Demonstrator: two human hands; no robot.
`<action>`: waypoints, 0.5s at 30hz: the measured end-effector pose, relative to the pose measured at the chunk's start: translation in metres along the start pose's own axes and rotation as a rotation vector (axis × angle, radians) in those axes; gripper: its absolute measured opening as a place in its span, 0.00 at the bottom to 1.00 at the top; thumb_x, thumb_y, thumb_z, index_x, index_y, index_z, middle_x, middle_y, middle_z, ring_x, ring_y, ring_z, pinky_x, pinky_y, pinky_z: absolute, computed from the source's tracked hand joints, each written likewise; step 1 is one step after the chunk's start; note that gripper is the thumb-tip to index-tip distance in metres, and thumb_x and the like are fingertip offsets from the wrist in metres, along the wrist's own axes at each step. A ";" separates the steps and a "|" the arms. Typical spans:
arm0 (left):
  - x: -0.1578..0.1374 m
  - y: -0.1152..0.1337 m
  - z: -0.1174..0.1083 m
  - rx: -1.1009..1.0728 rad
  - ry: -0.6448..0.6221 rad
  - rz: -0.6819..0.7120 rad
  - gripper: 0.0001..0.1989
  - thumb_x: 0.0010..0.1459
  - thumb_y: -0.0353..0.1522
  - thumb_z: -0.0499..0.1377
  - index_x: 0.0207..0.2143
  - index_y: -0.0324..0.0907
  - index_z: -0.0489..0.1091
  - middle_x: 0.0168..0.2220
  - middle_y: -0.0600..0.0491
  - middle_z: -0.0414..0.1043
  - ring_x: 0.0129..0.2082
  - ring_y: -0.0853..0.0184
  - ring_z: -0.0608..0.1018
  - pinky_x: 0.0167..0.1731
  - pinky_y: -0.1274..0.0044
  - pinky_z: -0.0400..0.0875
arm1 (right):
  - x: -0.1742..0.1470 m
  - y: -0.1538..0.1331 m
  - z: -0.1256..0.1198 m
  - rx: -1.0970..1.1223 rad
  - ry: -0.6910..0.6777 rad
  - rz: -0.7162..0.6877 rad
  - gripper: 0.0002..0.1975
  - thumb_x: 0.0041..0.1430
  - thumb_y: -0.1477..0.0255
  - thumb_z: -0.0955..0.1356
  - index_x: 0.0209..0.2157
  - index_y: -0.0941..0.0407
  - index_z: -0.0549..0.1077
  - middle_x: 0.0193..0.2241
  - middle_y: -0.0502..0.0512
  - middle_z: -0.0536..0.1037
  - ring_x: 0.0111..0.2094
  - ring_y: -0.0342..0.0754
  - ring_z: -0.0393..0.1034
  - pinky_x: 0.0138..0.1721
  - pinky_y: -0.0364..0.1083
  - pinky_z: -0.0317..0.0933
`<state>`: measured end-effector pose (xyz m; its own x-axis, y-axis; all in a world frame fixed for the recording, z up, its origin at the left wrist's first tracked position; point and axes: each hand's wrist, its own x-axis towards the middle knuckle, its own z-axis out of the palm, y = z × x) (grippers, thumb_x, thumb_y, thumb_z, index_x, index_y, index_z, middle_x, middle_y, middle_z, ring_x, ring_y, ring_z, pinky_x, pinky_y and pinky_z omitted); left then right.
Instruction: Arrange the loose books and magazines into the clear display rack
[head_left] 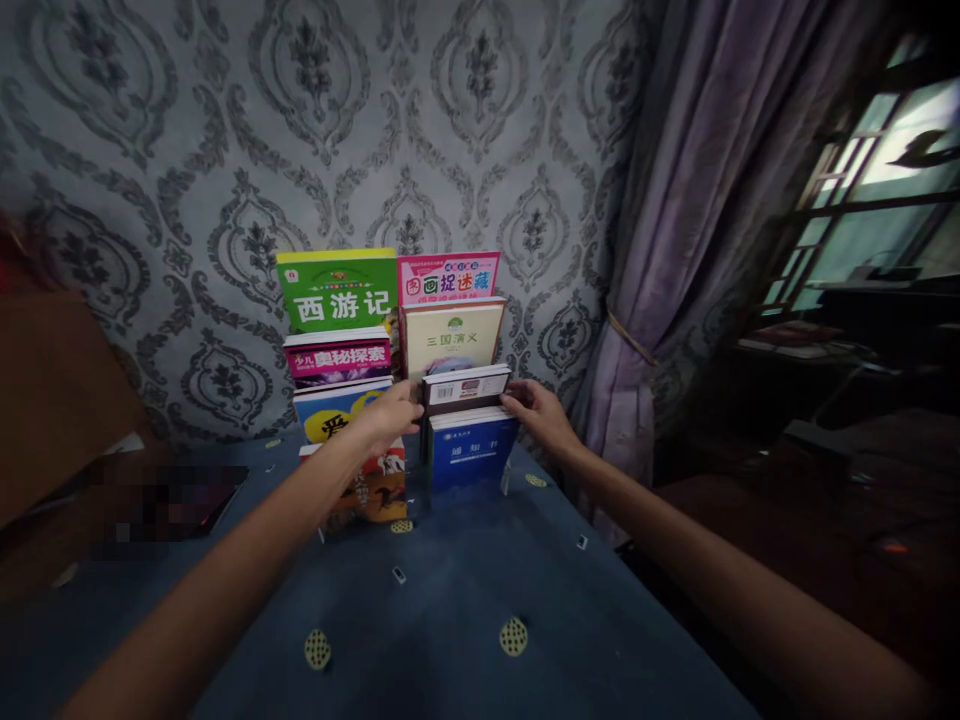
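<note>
My left hand (396, 412) is closed at the left edge of a dark book (456, 406) with a white barcode strip along its top. Its right edge is pinched by my right hand (541, 412). Directly in front of that book stands a blue booklet (474, 462); behind it rise a cream book (454, 335) and a pink book (450, 275). Left of them is a second upright row: a green book (337, 290), a magenta book (341, 362), a blue-and-yellow book (315, 415) and an orange-brown book (379, 490). My left forearm partly covers the front two.
Both rows stand on a dark blue patterned cloth (442, 620) before a wallpapered wall (405, 130). A brown cardboard box (60, 390) and a dark flat item (217, 500) lie at left. A tied purple curtain (645, 300) hangs right, past the table's right edge.
</note>
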<state>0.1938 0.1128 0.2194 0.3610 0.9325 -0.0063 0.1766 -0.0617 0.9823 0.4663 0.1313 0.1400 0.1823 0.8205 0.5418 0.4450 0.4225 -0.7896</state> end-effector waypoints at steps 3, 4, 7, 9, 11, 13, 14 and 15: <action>0.002 0.000 -0.004 0.005 0.001 0.005 0.23 0.50 0.22 0.57 0.49 0.46 0.71 0.45 0.50 0.76 0.51 0.59 0.74 0.50 0.65 0.70 | -0.001 0.002 0.003 0.013 -0.056 0.000 0.17 0.56 0.59 0.69 0.43 0.56 0.74 0.39 0.59 0.82 0.42 0.56 0.77 0.47 0.54 0.69; 0.003 0.000 -0.005 0.007 -0.010 0.007 0.23 0.50 0.22 0.57 0.49 0.46 0.71 0.44 0.51 0.76 0.51 0.59 0.74 0.49 0.65 0.70 | -0.001 0.003 0.004 0.016 -0.071 -0.002 0.17 0.57 0.59 0.69 0.43 0.56 0.75 0.39 0.59 0.83 0.42 0.55 0.77 0.48 0.54 0.69; 0.004 -0.001 -0.004 0.037 -0.033 0.010 0.24 0.50 0.23 0.58 0.49 0.47 0.72 0.46 0.50 0.75 0.51 0.58 0.73 0.48 0.65 0.70 | -0.003 0.002 0.004 0.020 -0.097 0.019 0.19 0.58 0.57 0.68 0.44 0.56 0.75 0.38 0.57 0.83 0.41 0.54 0.76 0.46 0.52 0.69; 0.004 -0.002 -0.002 0.063 -0.039 0.011 0.23 0.50 0.23 0.57 0.48 0.47 0.72 0.48 0.50 0.74 0.52 0.57 0.73 0.49 0.64 0.70 | -0.004 -0.001 0.003 0.018 -0.121 0.029 0.22 0.58 0.55 0.68 0.47 0.56 0.75 0.38 0.57 0.83 0.41 0.54 0.76 0.45 0.51 0.69; 0.004 -0.003 0.000 0.069 -0.054 0.015 0.22 0.50 0.23 0.57 0.48 0.47 0.72 0.49 0.50 0.74 0.52 0.57 0.73 0.49 0.63 0.70 | -0.003 -0.005 0.002 0.010 -0.157 0.027 0.24 0.58 0.53 0.67 0.48 0.56 0.75 0.39 0.57 0.83 0.42 0.55 0.76 0.46 0.51 0.68; 0.004 -0.003 0.002 0.060 -0.067 0.013 0.23 0.50 0.22 0.57 0.48 0.46 0.71 0.49 0.49 0.74 0.52 0.57 0.73 0.49 0.63 0.70 | -0.002 -0.009 0.001 0.002 -0.185 0.026 0.25 0.58 0.51 0.67 0.47 0.56 0.75 0.41 0.58 0.82 0.45 0.56 0.75 0.47 0.52 0.67; 0.004 -0.003 0.002 0.056 -0.061 0.007 0.22 0.50 0.22 0.56 0.48 0.46 0.71 0.49 0.48 0.74 0.51 0.57 0.73 0.49 0.63 0.70 | -0.001 -0.010 0.002 0.000 -0.191 0.030 0.25 0.59 0.50 0.66 0.45 0.56 0.75 0.41 0.58 0.82 0.45 0.55 0.74 0.48 0.51 0.67; 0.005 -0.002 0.002 0.052 -0.051 0.001 0.22 0.50 0.22 0.56 0.47 0.45 0.71 0.49 0.47 0.74 0.51 0.58 0.73 0.48 0.63 0.71 | 0.000 -0.010 0.002 -0.003 -0.192 0.033 0.25 0.59 0.49 0.66 0.44 0.57 0.75 0.41 0.57 0.82 0.44 0.55 0.74 0.47 0.51 0.67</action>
<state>0.1971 0.1164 0.2165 0.4075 0.9131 -0.0158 0.2226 -0.0825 0.9714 0.4602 0.1281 0.1472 0.0268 0.8925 0.4503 0.4438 0.3931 -0.8053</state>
